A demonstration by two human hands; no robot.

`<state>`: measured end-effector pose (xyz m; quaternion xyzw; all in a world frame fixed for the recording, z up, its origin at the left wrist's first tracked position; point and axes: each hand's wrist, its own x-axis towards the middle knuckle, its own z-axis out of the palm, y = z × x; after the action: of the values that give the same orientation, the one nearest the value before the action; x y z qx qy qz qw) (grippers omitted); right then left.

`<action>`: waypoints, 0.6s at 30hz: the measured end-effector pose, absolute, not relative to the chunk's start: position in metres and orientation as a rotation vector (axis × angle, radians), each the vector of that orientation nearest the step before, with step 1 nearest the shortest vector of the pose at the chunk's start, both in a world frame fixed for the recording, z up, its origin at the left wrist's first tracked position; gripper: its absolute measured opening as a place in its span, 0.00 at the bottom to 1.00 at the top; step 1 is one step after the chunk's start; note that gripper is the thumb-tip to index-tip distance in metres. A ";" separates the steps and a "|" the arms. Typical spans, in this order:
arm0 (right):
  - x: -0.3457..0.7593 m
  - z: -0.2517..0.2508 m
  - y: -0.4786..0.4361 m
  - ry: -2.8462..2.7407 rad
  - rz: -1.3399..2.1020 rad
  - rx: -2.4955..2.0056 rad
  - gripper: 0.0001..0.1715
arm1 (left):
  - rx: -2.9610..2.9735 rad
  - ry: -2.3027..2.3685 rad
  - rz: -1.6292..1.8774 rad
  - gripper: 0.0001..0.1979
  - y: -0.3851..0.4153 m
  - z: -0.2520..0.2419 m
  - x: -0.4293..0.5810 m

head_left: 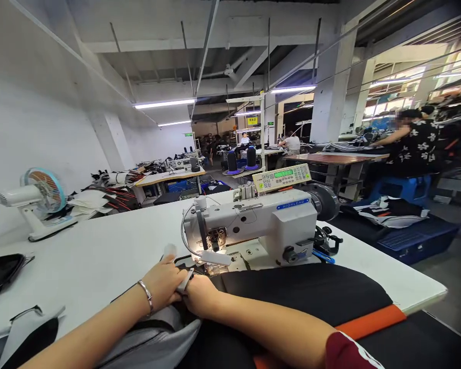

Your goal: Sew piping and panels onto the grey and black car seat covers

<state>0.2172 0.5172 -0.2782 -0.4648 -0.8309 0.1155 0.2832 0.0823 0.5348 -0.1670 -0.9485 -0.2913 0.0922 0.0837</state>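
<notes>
My left hand (pixel 164 283), with a silver bracelet at the wrist, is closed on the edge of a grey-and-black fabric piece (pixel 165 341) in front of the sewing machine (pixel 253 220). Right beside it, my right hand (pixel 203 296) is closed on the same piece, its fingertips partly hidden. Between the hands a short light grey strip (pixel 185 282) sticks up. Both hands are just short of the lit needle area (pixel 216 241). A large black fabric panel (pixel 299 289) with an orange band (pixel 371 324) spreads under my right forearm and over the table's front edge.
A white table (pixel 130 241) carries the machine, a small fan (pixel 42 200) and cut fabric pieces (pixel 26 328) at left. Thread cones (pixel 251 158) stand behind. On the right, a blue crate (pixel 418 241) holds fabric; a person (pixel 415 141) sits beyond it.
</notes>
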 end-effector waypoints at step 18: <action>0.262 -0.271 0.487 -2.315 0.475 -1.116 0.20 | -2.979 -1.516 0.328 0.09 0.585 -0.163 0.081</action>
<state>0.2617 0.4873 -0.2707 -0.4121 -0.8551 0.1753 0.2612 0.0811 0.5847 -0.1628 -0.8817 -0.4488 0.0970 -0.1083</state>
